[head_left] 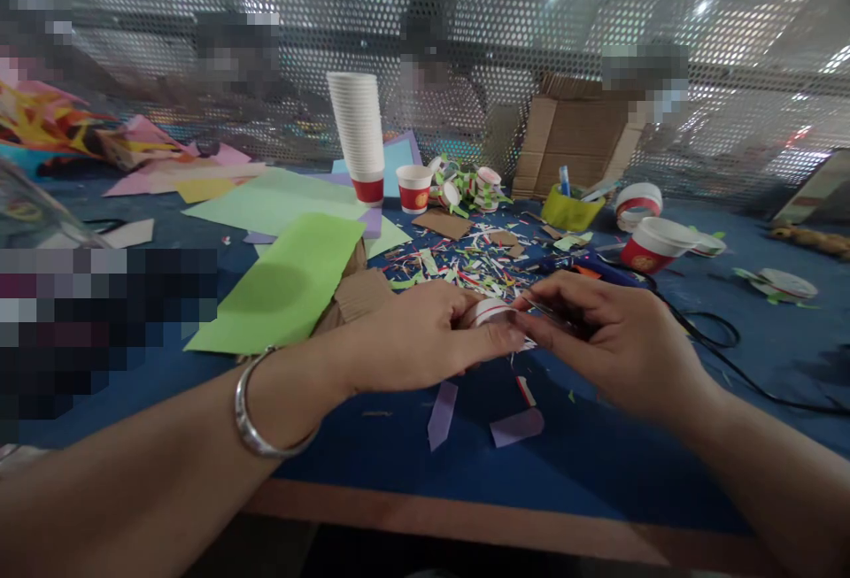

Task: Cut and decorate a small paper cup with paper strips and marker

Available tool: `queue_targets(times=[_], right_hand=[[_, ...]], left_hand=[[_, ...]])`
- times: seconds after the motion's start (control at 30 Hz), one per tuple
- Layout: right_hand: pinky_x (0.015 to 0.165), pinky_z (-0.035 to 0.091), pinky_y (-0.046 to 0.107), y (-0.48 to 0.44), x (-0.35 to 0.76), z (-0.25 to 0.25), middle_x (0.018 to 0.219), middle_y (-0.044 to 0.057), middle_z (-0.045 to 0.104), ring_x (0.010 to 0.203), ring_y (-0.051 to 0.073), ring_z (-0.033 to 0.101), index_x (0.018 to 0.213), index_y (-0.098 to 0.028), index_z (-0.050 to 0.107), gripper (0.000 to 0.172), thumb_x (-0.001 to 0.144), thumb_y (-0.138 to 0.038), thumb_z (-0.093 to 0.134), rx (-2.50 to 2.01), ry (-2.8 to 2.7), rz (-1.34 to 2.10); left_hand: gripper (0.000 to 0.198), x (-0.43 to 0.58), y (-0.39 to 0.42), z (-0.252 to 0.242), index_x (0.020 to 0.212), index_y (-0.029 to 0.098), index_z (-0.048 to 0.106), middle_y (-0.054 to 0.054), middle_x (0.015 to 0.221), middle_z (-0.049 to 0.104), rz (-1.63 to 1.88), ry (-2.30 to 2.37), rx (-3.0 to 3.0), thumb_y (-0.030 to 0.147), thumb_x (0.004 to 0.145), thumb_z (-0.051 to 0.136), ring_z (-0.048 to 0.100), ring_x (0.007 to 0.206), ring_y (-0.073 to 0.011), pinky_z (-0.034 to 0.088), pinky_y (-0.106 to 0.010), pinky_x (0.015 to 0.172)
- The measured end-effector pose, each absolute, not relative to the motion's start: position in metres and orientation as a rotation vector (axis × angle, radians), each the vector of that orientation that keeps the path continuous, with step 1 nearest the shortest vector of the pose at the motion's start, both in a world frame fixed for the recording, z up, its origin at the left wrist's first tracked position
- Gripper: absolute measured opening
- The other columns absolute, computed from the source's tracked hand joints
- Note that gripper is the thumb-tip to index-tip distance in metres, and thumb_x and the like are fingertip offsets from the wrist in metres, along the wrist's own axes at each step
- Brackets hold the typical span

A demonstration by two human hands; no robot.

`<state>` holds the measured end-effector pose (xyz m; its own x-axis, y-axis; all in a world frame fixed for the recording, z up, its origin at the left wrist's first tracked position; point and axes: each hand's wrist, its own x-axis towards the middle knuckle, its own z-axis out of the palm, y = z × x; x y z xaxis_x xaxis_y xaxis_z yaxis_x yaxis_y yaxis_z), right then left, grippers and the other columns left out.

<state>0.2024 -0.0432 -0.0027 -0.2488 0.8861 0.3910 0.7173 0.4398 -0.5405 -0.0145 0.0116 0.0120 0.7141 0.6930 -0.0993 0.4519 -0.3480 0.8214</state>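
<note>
Low over the blue table, my left hand [418,339] is closed round a cut-down paper cup piece [490,309], white with a thin red line. My right hand [611,339] pinches at the right edge of that piece. Something thin and dark shows between its fingers, too hidden to name. Beneath the hands lie two purple paper pieces [443,414], one with a pointed end and one with a rounded end. Just beyond them spreads a heap of paper snippets [465,270] in white, red and green.
A tall stack of paper cups [357,131] stands behind green paper sheets [285,281]. Finished-looking cup pieces with green paper [488,188] are piled at the back. To the right are a yellow container [571,209], a red-and-white cup [654,244] and a black cable [737,370].
</note>
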Motion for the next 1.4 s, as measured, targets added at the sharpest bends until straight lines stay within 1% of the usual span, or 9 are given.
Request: queue_targets(times=[0.17, 0.33, 0.57, 0.77, 0.9, 1.07, 1.17, 1.3, 1.4], right_hand=[[0.051, 0.038, 0.022, -0.043, 0.202, -0.004, 0.071, -0.002, 0.065, 0.059, 0.010, 0.052, 0.092, -0.018, 0.072, 0.017, 0.097, -0.031, 0.062, -1.355, -2.025, 0.340], [0.050, 0.035, 0.022, -0.044, 0.202, -0.002, 0.068, -0.003, 0.063, 0.057, 0.009, 0.050, 0.080, -0.019, 0.066, 0.022, 0.098, -0.031, 0.061, -1.365, -2.043, 0.420], [0.053, 0.041, 0.021, -0.043, 0.200, 0.007, 0.067, -0.002, 0.066, 0.060, 0.011, 0.054, 0.079, -0.019, 0.071, 0.019, 0.093, -0.032, 0.069, -1.267, -1.934, 0.843], [0.058, 0.044, 0.022, -0.047, 0.205, 0.006, 0.070, -0.002, 0.063, 0.065, 0.012, 0.054, 0.080, -0.020, 0.073, 0.022, 0.087, -0.040, 0.078, -1.246, -1.852, 1.079], [0.055, 0.042, 0.022, -0.046, 0.207, 0.006, 0.069, -0.004, 0.062, 0.062, 0.011, 0.053, 0.080, -0.021, 0.072, 0.022, 0.086, -0.041, 0.079, -1.208, -1.834, 1.159], [0.047, 0.034, 0.022, -0.042, 0.208, 0.008, 0.063, -0.006, 0.055, 0.052, 0.008, 0.044, 0.079, -0.020, 0.068, 0.026, 0.086, -0.043, 0.079, -1.196, -1.796, 1.180], [0.046, 0.032, 0.022, -0.041, 0.209, 0.008, 0.062, -0.006, 0.052, 0.052, 0.007, 0.041, 0.079, -0.019, 0.067, 0.029, 0.087, -0.045, 0.078, -1.174, -1.785, 1.194], [0.043, 0.026, 0.021, -0.042, 0.210, 0.007, 0.059, -0.008, 0.047, 0.049, 0.007, 0.035, 0.081, -0.020, 0.069, 0.025, 0.089, -0.042, 0.076, -1.156, -1.758, 1.236], [0.039, 0.023, 0.021, -0.042, 0.208, 0.007, 0.056, -0.008, 0.042, 0.045, 0.007, 0.030, 0.085, -0.021, 0.069, 0.027, 0.091, -0.046, 0.072, -1.178, -1.714, 1.242]], left_hand=[[0.023, -0.010, 0.006, 0.007, 0.078, 0.020, 0.059, 0.006, 0.065, 0.055, 0.503, 0.908, 2.217, 0.037, 0.093, 0.058, 0.051, 0.059, -0.0103, 0.032, -0.023, 0.055], [0.027, -0.008, 0.004, 0.013, 0.068, 0.019, 0.054, 0.007, 0.059, 0.049, 0.545, 0.902, 2.243, 0.032, 0.091, 0.059, 0.047, 0.055, -0.0082, 0.032, -0.021, 0.054], [0.018, -0.015, 0.013, 0.016, 0.079, 0.018, 0.068, 0.007, 0.062, 0.057, 0.422, 0.742, 2.209, 0.033, 0.089, 0.064, 0.051, 0.057, -0.0078, 0.034, -0.019, 0.054], [0.018, -0.020, 0.019, 0.017, 0.081, 0.018, 0.069, 0.005, 0.069, 0.063, 0.323, 0.595, 2.047, 0.034, 0.089, 0.069, 0.054, 0.063, -0.0087, 0.038, -0.018, 0.059], [0.019, -0.021, 0.021, 0.016, 0.080, 0.017, 0.070, 0.003, 0.071, 0.066, 0.282, 0.531, 1.940, 0.034, 0.086, 0.074, 0.056, 0.064, -0.0100, 0.039, -0.019, 0.058], [0.024, -0.018, 0.019, 0.012, 0.085, 0.017, 0.070, -0.001, 0.077, 0.071, 0.262, 0.592, 1.824, 0.040, 0.087, 0.074, 0.060, 0.069, -0.0123, 0.044, -0.021, 0.062], [0.024, -0.016, 0.017, 0.010, 0.089, 0.016, 0.069, -0.002, 0.082, 0.073, 0.250, 0.562, 1.754, 0.039, 0.086, 0.075, 0.061, 0.072, -0.0124, 0.045, -0.020, 0.063], [0.020, -0.014, 0.016, 0.010, 0.085, 0.015, 0.070, 0.000, 0.077, 0.071, 0.296, 0.559, 1.770, 0.034, 0.085, 0.077, 0.059, 0.068, -0.0100, 0.044, -0.019, 0.060], [0.019, -0.013, 0.016, 0.010, 0.085, 0.014, 0.071, 0.001, 0.075, 0.070, 0.342, 0.579, 1.715, 0.032, 0.084, 0.079, 0.059, 0.065, -0.0087, 0.044, -0.018, 0.058]])
